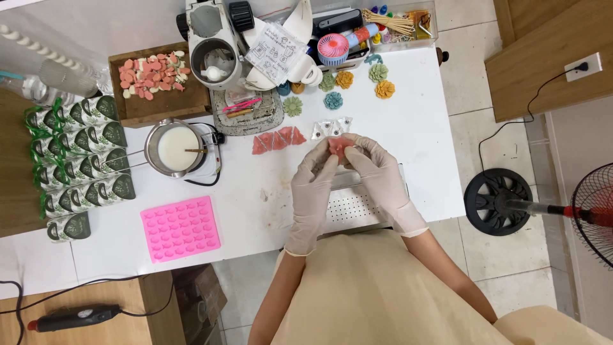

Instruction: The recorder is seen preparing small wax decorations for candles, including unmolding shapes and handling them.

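Both my hands wear pale gloves and meet over the white table (421, 128). My left hand (315, 185) and my right hand (377, 172) pinch a small pink wax piece (340, 147) between their fingertips. Just beyond them lie a row of pink fan-shaped pieces (278, 140) and a few clear little packets (332, 128). Under my wrists sits a white perforated tray (354, 207).
A pink silicone mould (180, 228) lies at the near left. A pot of white liquid (175, 148) stands on a small hotplate. A wooden tray of pink and white pieces (153, 76), green-wrapped packages (80, 160), coloured flower shapes (357, 83) and a floor fan (511, 201) surround the table.
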